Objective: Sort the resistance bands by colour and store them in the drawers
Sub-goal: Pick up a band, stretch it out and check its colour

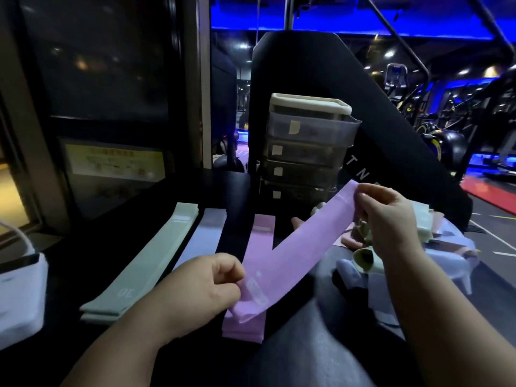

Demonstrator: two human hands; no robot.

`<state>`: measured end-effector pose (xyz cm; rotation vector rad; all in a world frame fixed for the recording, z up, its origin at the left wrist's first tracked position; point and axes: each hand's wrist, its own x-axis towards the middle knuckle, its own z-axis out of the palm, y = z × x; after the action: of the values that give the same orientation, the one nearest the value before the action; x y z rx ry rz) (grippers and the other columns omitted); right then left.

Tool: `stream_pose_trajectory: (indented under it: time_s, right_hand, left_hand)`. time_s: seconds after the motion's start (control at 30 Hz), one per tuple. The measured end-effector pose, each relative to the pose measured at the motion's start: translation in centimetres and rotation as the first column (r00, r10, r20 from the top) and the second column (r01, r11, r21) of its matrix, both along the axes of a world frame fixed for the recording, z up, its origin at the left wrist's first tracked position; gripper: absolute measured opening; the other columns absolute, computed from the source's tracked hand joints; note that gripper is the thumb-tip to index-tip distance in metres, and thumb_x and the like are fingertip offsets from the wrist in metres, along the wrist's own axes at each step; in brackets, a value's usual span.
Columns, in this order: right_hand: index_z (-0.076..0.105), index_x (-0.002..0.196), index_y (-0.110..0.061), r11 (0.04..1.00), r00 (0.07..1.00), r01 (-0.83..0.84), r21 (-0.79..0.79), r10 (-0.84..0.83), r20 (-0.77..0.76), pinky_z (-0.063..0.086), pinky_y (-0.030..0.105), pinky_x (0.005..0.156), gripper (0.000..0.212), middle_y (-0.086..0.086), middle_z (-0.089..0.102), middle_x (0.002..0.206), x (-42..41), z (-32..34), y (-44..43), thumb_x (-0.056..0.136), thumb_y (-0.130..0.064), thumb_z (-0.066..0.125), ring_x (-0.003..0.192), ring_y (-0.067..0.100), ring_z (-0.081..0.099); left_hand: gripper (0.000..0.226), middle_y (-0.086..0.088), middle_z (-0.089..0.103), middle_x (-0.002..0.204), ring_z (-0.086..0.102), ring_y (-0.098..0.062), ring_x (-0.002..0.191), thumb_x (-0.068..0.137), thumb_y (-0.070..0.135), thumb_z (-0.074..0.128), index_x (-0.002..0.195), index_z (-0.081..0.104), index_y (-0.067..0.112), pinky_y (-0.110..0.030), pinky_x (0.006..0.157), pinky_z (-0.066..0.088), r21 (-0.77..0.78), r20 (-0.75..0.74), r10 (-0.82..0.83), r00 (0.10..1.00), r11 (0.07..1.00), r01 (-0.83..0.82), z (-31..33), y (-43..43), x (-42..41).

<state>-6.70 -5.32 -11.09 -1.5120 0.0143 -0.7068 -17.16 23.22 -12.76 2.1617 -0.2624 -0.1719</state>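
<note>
I hold a pink resistance band (296,247) stretched out flat between both hands. My left hand (201,283) pinches its near end and my right hand (391,216) pinches its far end, raised over the dark surface. Below it lies a pile of pink bands (258,233). To the left lie a pile of pale green bands (145,263) and a pile of pale lilac bands (203,236), all side by side. A small drawer unit (307,146) with several clear drawers stands behind; its top drawer (315,131) is pulled out a little.
A jumble of unsorted bands (435,247) in green, lilac and pink lies at the right, partly behind my right hand. A white object (19,291) sits at the left edge. Gym machines stand in the background at the right.
</note>
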Motion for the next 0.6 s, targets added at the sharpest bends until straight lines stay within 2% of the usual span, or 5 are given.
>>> stream_pose_trajectory:
  time_s: [0.1, 0.23, 0.37, 0.5, 0.6]
  right_hand:
    - [0.071, 0.103, -0.016, 1.0, 0.996, 0.005, 0.015, -0.004, -0.094, 0.044, 0.026, 0.047, 0.021, 0.001, 0.065, 0.068, 0.7, -0.2, 0.6, 0.089, -0.01, 0.057, 0.053, 0.011, 0.055]
    - [0.07, 0.107, -0.025, 0.999, 0.98, 0.017, -0.036, -0.024, -0.2, 0.047, 0.033, 0.057, 0.041, -0.003, 0.068, 0.073, 1.6, 0.5, 1.9, 0.08, -0.004, 0.047, 0.061, 0.013, 0.066]
    - [0.067, 0.106, -0.023, 0.996, 0.986, 0.003, -0.091, -0.018, -0.164, 0.051, 0.031, 0.065, 0.049, 0.01, 0.068, 0.096, 3.2, 0.6, 3.8, 0.073, 0.005, 0.043, 0.075, 0.021, 0.061]
    - [0.067, 0.082, -0.026, 0.988, 0.979, 0.032, -0.149, -0.061, -0.196, 0.046, 0.028, 0.058, 0.035, 0.009, 0.067, 0.081, 4.7, 0.1, 5.7, 0.071, 0.0, 0.046, 0.066, 0.019, 0.057]
    - [0.061, 0.075, -0.027, 0.978, 0.977, 0.073, -0.198, -0.11, -0.183, 0.048, 0.032, 0.06, 0.029, 0.006, 0.065, 0.075, 6.1, -0.6, 7.2, 0.081, -0.001, 0.049, 0.065, 0.018, 0.056]
  left_hand:
    - [0.019, -0.004, 0.072, 0.081, 0.058, -0.024, 0.07, 0.065, 0.024, 0.055, 0.08, 0.065, 0.027, -0.041, 0.073, 0.049, -0.044, -0.011, -0.014, 1.0, 0.999, 0.013, 0.0, 0.5, 0.2]
    - [0.021, 0.0, 0.074, 0.084, 0.069, -0.03, 0.089, 0.064, 0.025, 0.059, 0.083, 0.068, 0.027, -0.05, 0.09, 0.052, -0.09, 0.025, -0.023, 0.999, 0.996, 0.026, 0.2, 1.1, 0.2]
    - [0.02, 0.006, 0.07, 0.077, 0.058, -0.022, 0.067, 0.066, 0.029, 0.065, 0.084, 0.061, 0.036, -0.044, 0.073, 0.052, -0.094, 0.012, -0.029, 1.0, 0.995, 0.03, -0.2, 1.7, 0.2]
    - [0.02, 0.005, 0.069, 0.075, 0.054, -0.01, 0.062, 0.079, 0.018, 0.067, 0.089, 0.057, 0.032, -0.041, 0.071, 0.052, -0.07, 0.014, -0.016, 1.0, 0.997, 0.017, -0.6, 2.1, 0.0]
    - [0.018, 0.006, 0.068, 0.07, 0.047, -0.005, 0.049, 0.081, 0.018, 0.065, 0.089, 0.055, 0.03, -0.023, 0.054, 0.042, -0.034, 0.052, 0.002, 0.999, 0.999, 0.0, -0.8, 2.0, -0.1]
